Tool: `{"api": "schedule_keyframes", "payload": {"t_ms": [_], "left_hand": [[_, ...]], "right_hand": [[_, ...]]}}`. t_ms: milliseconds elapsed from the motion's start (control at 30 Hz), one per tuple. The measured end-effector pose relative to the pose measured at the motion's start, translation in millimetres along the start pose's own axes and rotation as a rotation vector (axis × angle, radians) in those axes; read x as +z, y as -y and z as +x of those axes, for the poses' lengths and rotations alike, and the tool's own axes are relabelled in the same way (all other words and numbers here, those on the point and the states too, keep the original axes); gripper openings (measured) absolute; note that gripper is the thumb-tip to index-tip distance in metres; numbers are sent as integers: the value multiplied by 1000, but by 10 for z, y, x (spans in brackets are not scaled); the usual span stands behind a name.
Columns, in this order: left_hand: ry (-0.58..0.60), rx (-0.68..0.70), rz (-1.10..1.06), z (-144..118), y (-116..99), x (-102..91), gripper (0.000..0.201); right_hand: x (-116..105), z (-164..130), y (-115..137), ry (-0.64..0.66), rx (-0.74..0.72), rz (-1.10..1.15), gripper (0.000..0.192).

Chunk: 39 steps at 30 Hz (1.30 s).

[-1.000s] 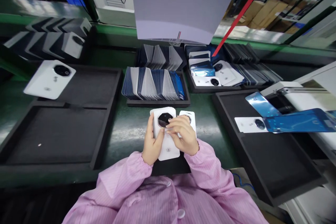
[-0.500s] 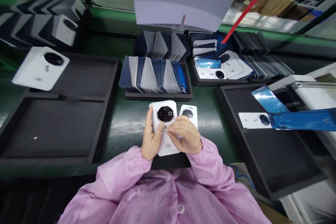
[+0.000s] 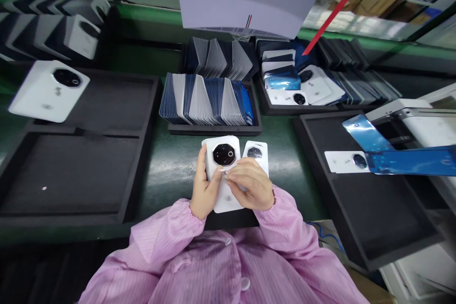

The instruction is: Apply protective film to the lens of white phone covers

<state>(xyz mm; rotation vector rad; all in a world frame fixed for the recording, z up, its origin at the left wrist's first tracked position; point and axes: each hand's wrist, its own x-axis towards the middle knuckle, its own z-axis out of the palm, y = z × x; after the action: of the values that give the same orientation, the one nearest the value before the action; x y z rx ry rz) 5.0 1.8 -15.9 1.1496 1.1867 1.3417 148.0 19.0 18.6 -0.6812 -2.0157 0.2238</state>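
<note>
Over the green tabletop (image 3: 171, 171), the left hand (image 3: 204, 194) clasps the white phone back cover (image 3: 223, 175) while the right hand (image 3: 249, 185) pinches something tiny (perhaps a film tab) below its camera ring; a loosened grip could drop it.

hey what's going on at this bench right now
A person in a pink smock holds a white phone back cover over a green bench. The left hand grips its side, and the right hand pinches at something small just below its dark camera ring. A second cover lies beside it, partly under the right hand. Black trays sit on both sides, one with a cover on its edge, and racks of covers stand behind.
</note>
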Motion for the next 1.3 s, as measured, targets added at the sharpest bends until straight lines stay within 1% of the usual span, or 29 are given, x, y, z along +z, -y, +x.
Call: {"api": "schedule_keyframes", "payload": {"t_ms": [133,233,300,400,433,500,567,633,667,733,800,833,867,900,933,1000,1067,1100,1133,1167,1200,1233,1300], "left_hand": [[-9,-10,-10,-4,-24,6,64],[-12,-28,-17,-6,-34,14,63],[-10,-29,-23,-8,-31,20,62],[2,-44,-58,-17,-15,24,62],[9,-49,-71,-22,-8,22,62],[20,-54,-83,-30,4,17,61],[31,-61,-97,-37,14,11,61],[36,-74,-131,-40,23,9,60],[33,-79,-149,-39,26,10,60],[12,-80,-164,-35,30,14,61],[-16,-91,-163,-29,27,20,63],[-25,-104,-167,-26,23,24,64],[-30,-121,-175,-24,18,28,65],[-33,-137,-186,-23,12,32,66],[-34,-149,-196,-22,6,36,66],[-36,-155,-206,-23,-1,43,67],[-36,-142,-200,-23,-1,46,66],[-36,-134,-194,-23,1,46,66],[-36,-126,-186,-22,4,45,66],[-38,-119,-175,-20,6,43,66],[-39,-112,-162,-19,7,42,66],[-39,-107,-148,-18,7,40,65],[-32,-95,-111,-18,3,39,65]], "right_hand": [[10,6,-1,-46,17,-25,41],[13,3,-4,-79,67,-67,46],[6,2,-10,-78,159,-119,52],[-12,9,-22,-29,382,-190,69],[-15,13,-24,-7,445,-193,72],[-11,19,-21,11,504,-165,67],[1,25,-11,-21,512,-121,57],[-1,31,-9,-100,533,-62,50],[-17,33,-19,-169,561,-15,48],[-96,27,-75,-364,644,105,48],[-232,-6,-177,-581,730,200,51],[-310,-38,-241,-657,773,216,54],[-386,-80,-308,-686,823,215,56],[-451,-133,-373,-655,889,207,58],[-499,-193,-434,-576,962,189,59],[-534,-322,-532,-336,1090,92,58],[-505,-427,-592,-117,1127,-107,53],[-481,-458,-607,-51,1104,-229,49],[-457,-471,-611,-16,1062,-341,46],[-436,-463,-601,-11,1008,-426,44],[-419,-434,-576,-34,949,-472,41],[-405,-384,-533,-72,887,-478,39],[-370,-236,-398,-162,760,-388,29]]}}
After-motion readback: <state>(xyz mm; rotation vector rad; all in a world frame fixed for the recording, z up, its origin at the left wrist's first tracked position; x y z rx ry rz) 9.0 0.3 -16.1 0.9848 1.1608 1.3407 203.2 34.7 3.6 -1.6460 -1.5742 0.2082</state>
